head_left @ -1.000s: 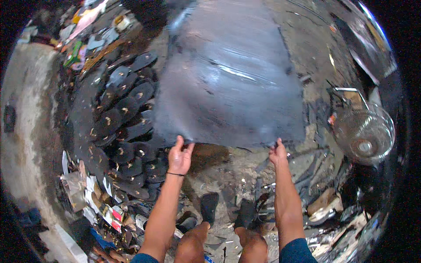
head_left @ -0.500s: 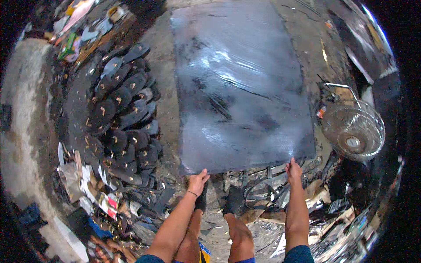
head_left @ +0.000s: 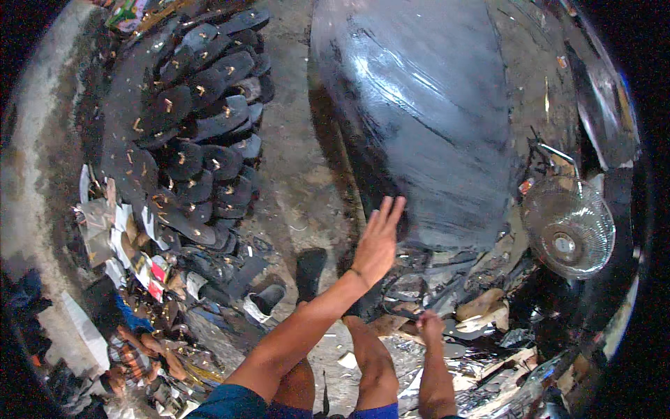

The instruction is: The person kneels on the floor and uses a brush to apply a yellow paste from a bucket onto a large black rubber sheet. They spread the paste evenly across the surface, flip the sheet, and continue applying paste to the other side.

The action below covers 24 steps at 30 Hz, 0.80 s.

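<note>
A large, glossy black sheet [head_left: 447,126] lies ahead of me, its left side raised and curving off the ground. My left hand [head_left: 377,244] is at its near left edge, fingers stretched out and nothing gripped in them. Down to the right, clear of the sheet, is my right hand [head_left: 430,327]. Its fingers are curled closed beside dark strip-like scraps [head_left: 405,307]; whatever they may hold is hidden.
Many black sole-shaped pieces [head_left: 202,126] are piled on the left. A fan with a round wire cage [head_left: 569,227] stands on the right. Paper and offcuts [head_left: 132,244] litter the lower left, and pale scraps [head_left: 481,311] the lower right. My foot [head_left: 310,272] is on the floor.
Both hands have left the sheet's near corners. My left hand has moved right with fingers extended; my right hand has drawn back. The sheet's left side has risen and shifted right.
</note>
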{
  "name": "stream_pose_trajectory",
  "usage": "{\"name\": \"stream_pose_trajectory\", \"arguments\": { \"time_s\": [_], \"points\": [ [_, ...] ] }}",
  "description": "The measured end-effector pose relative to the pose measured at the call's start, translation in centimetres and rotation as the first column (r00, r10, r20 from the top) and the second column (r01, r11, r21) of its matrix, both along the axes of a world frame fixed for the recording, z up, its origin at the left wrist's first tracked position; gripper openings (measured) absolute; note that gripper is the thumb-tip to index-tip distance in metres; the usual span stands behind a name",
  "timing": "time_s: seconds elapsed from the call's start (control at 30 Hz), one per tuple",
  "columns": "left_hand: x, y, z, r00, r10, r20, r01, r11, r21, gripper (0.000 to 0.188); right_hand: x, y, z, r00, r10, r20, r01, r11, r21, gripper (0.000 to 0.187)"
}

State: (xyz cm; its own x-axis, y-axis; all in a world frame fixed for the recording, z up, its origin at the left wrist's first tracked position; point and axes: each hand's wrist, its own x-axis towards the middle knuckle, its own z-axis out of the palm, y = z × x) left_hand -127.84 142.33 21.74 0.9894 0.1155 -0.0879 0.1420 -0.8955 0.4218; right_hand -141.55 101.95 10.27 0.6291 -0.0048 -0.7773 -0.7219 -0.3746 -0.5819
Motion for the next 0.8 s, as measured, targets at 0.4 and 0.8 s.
{"name": "stream_pose_trajectory", "arguments": {
  "time_s": [0.4, 0.8],
  "points": [
    [-4.1, -0.7, -1.0, 0.772, 0.621, -0.140, -0.598, 0.633, -0.491, 0.047, -4.1, 4.7, 9.6, 0.990, -0.099, -0.097, 0.080, 0.980, -0.183, 0.024],
    [-56.9, -0.2, 4.5, 0.225, 0.761, -0.608, -0.947, 0.023, -0.321, 0.027, 9.3, 10.7, 17.3, 0.770, 0.638, -0.018, -0.638, 0.770, 0.019, 0.041]
  ]
}}
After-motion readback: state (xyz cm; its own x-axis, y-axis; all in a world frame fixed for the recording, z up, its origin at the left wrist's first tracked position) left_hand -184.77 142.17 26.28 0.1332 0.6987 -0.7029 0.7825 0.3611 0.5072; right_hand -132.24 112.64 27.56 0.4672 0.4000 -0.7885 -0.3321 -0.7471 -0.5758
